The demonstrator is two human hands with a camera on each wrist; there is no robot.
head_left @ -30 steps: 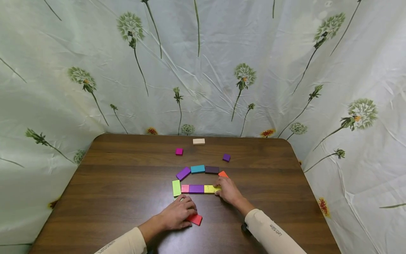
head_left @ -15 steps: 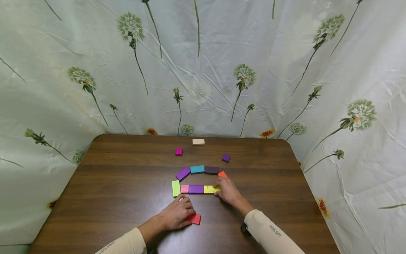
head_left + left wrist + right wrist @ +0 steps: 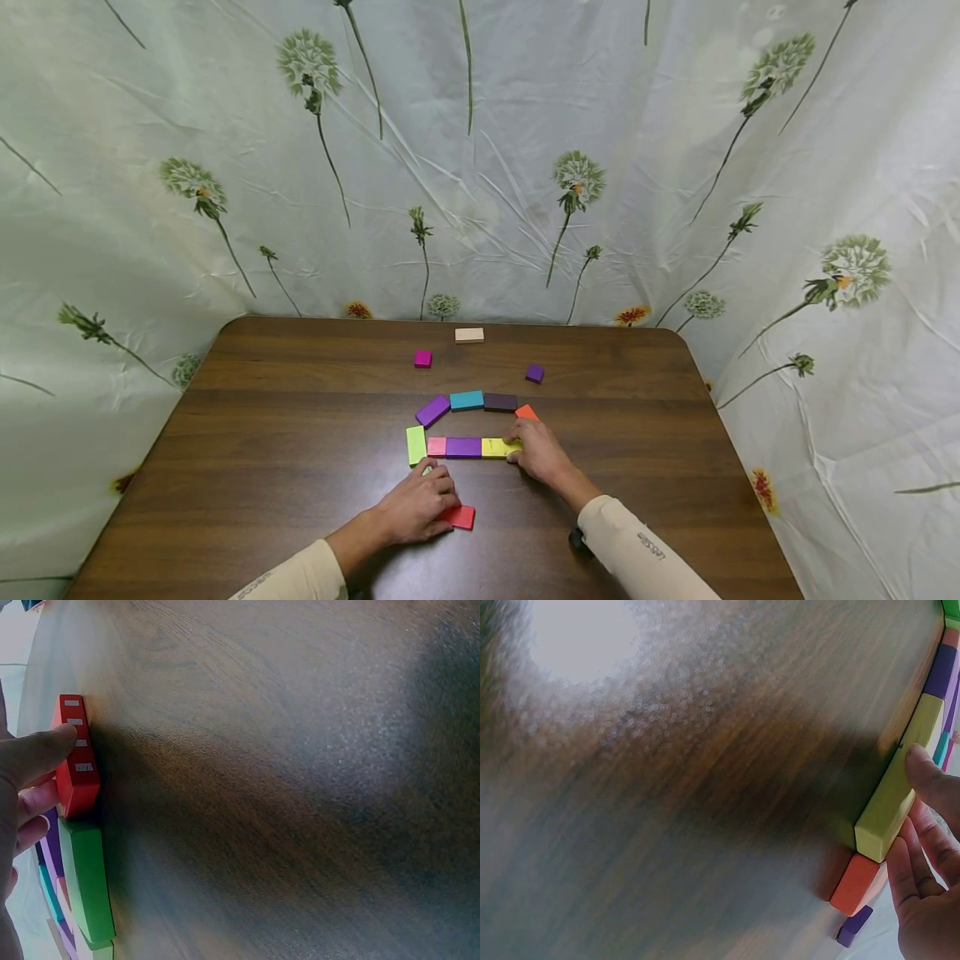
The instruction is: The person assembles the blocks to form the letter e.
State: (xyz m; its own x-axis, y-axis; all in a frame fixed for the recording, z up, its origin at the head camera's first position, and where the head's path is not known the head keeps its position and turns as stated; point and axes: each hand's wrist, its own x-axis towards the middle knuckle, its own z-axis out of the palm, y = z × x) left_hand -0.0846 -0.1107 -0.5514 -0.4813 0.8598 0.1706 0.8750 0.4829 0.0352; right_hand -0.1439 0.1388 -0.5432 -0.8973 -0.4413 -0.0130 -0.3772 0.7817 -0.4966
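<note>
My left hand [image 3: 418, 504] pinches a red block [image 3: 463, 517] lying on the table. In the left wrist view, its thumb lies across the side with white marks, and a green block [image 3: 86, 877] meets the red one end to end. My right hand [image 3: 543, 454] holds a yellow block [image 3: 493, 448] at the right of a straight row, thumb on the near side and fingers behind. Left of it in that row come a purple block [image 3: 463, 448] and a pink block [image 3: 437, 447]. An orange block [image 3: 527, 412] shows just beyond the right fingers.
A lime block [image 3: 416, 446], a slanted purple block [image 3: 432, 411], a teal block [image 3: 467, 401] and a dark block [image 3: 500, 402] curve behind the row. Farther back lie a magenta block [image 3: 423, 359], a beige block [image 3: 469, 336] and a small violet block [image 3: 535, 373]. A floral curtain [image 3: 495, 183] surrounds the table.
The left hand has turned the red block slightly, so its visible end now lies straighter and a little farther left. The right hand and the other blocks have stayed in place.
</note>
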